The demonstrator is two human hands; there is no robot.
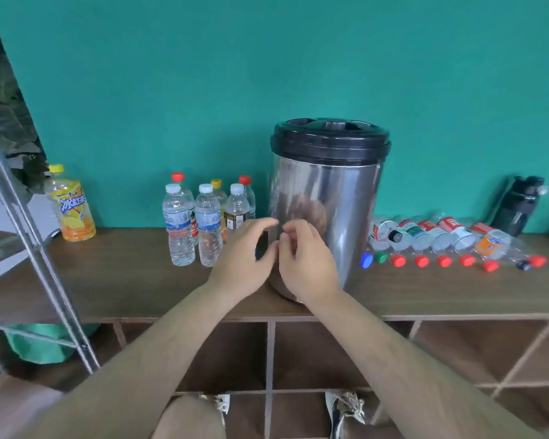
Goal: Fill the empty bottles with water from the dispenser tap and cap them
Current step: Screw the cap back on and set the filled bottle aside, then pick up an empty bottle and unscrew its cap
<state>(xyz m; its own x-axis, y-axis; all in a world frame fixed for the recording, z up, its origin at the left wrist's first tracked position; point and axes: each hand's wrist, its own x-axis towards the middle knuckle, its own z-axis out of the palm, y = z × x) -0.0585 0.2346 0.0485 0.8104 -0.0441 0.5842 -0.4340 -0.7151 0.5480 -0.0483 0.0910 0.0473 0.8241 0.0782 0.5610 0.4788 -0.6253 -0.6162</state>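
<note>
Several capped bottles [208,223] w/ water by dispenser [327,198], flat empties [441,232] right; left hand [241,264], right hand [308,264] together at tap [261,248], grip unclear.

- Dispenser [327,210] stands on the table [124,280].
- Upright bottles [208,226] just left of the dispenser.
- Lying bottles [441,232] right of it, loose caps [444,260] before them.
- Flask [520,205] behind those, farthest right.
- Left hand [241,264] grips the tap [261,248] at the dispenser's front.
</note>
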